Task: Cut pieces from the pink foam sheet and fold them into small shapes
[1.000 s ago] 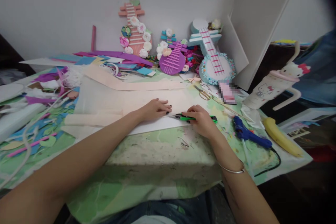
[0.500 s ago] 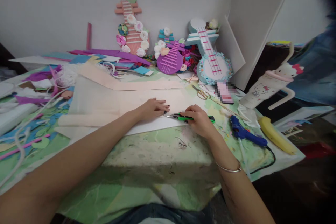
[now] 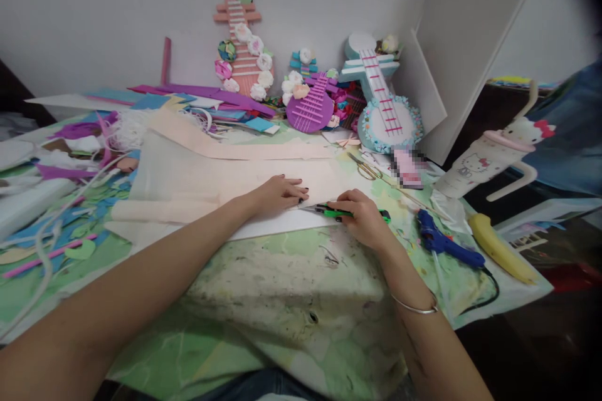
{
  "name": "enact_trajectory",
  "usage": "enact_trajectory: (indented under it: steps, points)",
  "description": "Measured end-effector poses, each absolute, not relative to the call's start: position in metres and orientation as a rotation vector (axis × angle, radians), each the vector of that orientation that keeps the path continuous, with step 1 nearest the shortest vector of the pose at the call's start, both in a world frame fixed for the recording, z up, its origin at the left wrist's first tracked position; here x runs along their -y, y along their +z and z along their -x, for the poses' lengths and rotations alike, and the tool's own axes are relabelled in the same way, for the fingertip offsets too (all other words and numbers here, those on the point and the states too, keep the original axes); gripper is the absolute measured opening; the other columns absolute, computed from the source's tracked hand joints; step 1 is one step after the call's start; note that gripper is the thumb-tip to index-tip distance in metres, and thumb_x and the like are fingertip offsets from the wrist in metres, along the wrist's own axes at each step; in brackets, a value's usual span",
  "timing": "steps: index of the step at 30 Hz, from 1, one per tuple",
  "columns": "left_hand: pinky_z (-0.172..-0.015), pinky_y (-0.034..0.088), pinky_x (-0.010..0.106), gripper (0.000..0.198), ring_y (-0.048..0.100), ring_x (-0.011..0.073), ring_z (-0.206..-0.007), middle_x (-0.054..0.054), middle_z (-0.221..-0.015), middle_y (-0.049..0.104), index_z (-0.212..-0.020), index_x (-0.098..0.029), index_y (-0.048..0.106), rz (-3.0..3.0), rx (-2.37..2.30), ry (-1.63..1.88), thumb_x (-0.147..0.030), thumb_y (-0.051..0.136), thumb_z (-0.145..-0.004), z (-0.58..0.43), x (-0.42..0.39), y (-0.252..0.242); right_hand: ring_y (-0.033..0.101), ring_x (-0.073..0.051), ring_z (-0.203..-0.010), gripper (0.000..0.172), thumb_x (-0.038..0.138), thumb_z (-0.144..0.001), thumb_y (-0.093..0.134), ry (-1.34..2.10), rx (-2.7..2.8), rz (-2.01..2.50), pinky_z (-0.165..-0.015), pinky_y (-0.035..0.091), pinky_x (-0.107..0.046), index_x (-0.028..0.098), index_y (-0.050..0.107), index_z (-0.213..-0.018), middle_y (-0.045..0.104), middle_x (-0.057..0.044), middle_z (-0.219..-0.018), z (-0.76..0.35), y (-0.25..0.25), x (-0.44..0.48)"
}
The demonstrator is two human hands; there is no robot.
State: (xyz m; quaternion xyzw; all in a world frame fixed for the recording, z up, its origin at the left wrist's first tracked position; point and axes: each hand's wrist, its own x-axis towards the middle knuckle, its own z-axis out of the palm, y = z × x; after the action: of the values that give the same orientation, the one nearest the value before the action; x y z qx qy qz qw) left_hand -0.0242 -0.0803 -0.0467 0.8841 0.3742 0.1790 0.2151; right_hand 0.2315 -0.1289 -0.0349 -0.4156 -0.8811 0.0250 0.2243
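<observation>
My left hand [image 3: 279,193] lies flat, fingers stretched out, on a pale peach foam sheet [image 3: 202,178] spread over the table. Under the sheet's near edge a white board [image 3: 282,224] shows. My right hand [image 3: 361,215] is closed round a green and black utility knife [image 3: 339,212], whose blade tip rests at the peach sheet's near edge, just right of my left fingertips. A thin bangle [image 3: 416,307] is on my right wrist.
A blue glue gun [image 3: 446,243] with a black cord, a banana [image 3: 499,247], scissors [image 3: 365,167] and a cat-themed tumbler [image 3: 484,160] lie to the right. Foam guitar models [image 3: 383,109] lean against the back wall. Coloured foam scraps [image 3: 70,225] cover the left side.
Both hands and the knife stay in the same place on the sheet. Only the camera has shifted slightly.
</observation>
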Motion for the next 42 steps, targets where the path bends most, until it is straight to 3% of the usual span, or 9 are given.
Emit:
enact_trajectory:
  steps: [42]
  points:
    - [-0.114,0.011,0.053,0.031,0.038,0.0222,-0.134,0.002,-0.127,0.06,-0.112,-0.027,0.067,-2.403,-1.049,0.509,-0.026,0.05,-0.087,0.0238,0.0809,-0.0461,0.058,-0.024,-0.091,0.052,-0.006,-0.065,0.052,0.138,2.41,1.194,-0.081,0.047,-0.037,0.021,0.072,-0.106,0.067,-0.01,-0.098,-0.2364,-0.0309,0.1333]
